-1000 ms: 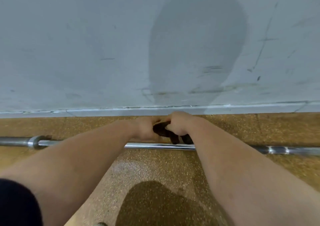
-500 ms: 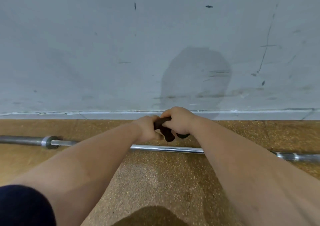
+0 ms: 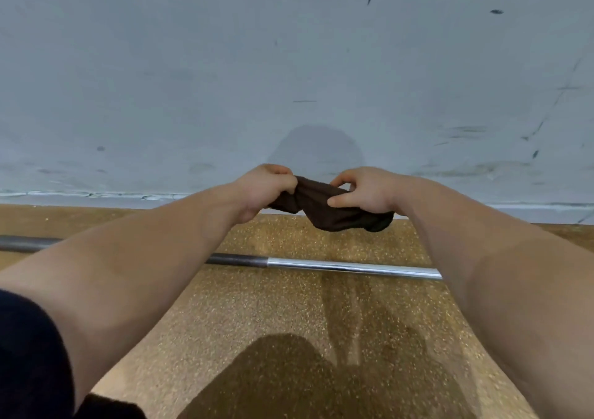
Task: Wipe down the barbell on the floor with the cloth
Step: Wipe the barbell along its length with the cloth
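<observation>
We hold the cloth up, away from the barbell.

Down at 7 o'clock is our dark sleeve. The speckled brown floor lies under our arms. The barbell lies flat on it, running from 9 o'clock to 3 o'clock, part dull gray and part shiny. Past the bar, toward 12 o'clock, our left hand and right hand each grip one end of the brown cloth, fingers curled round it. The cloth is apart from the bar. Behind it stands the gray wall.
</observation>
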